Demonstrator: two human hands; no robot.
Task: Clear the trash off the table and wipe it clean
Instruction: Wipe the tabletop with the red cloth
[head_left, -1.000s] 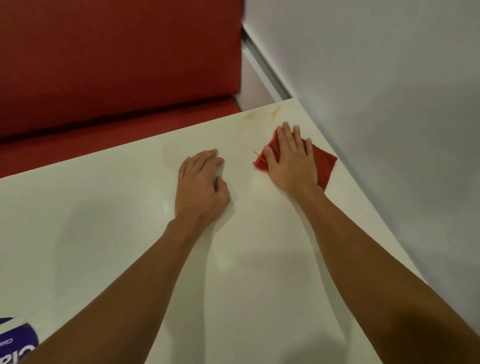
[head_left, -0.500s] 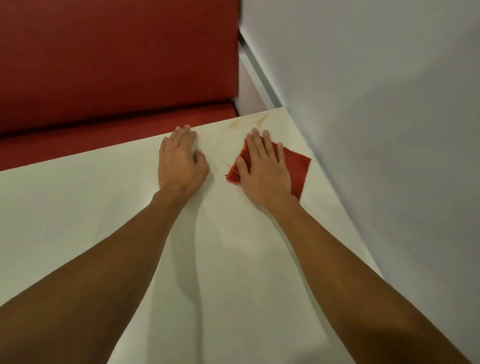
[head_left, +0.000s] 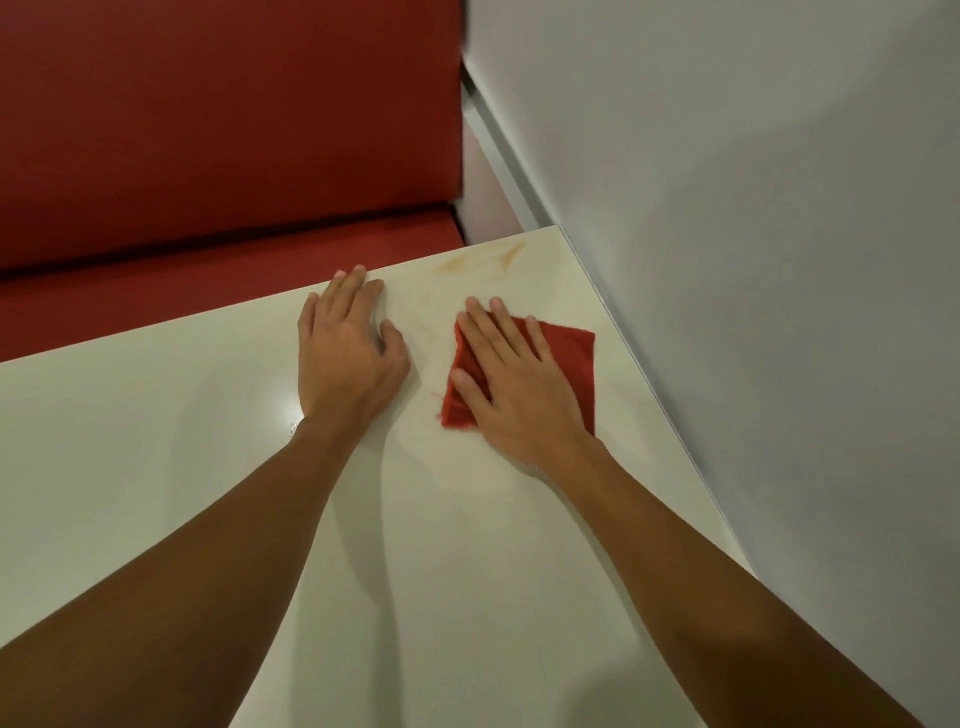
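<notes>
The right hand lay flat with its fingers straight and slightly spread, pressing a folded red cloth onto the pale table. The cloth sat toward the table's far right corner, and its free corner stuck out from under the hand toward three o'clock, near the table's right edge but not touching it. From the cloth, at about eleven o'clock, an orange-brown stain smeared the surface just inside the far edge, apart from the fingertips. The left hand rested palm-down just beside the cloth at nine o'clock, fingers straight and together, holding nothing, with its fingertips at the table's far edge. The right edge ran close along a grey wall, leaving only a narrow strip between cloth and wall. Beyond the far edge, at twelve o'clock, stood a red bench seat and its backrest. A broad stretch of tabletop ran from the left hand toward eight o'clock, and more lay between the two forearms toward six o'clock.
</notes>
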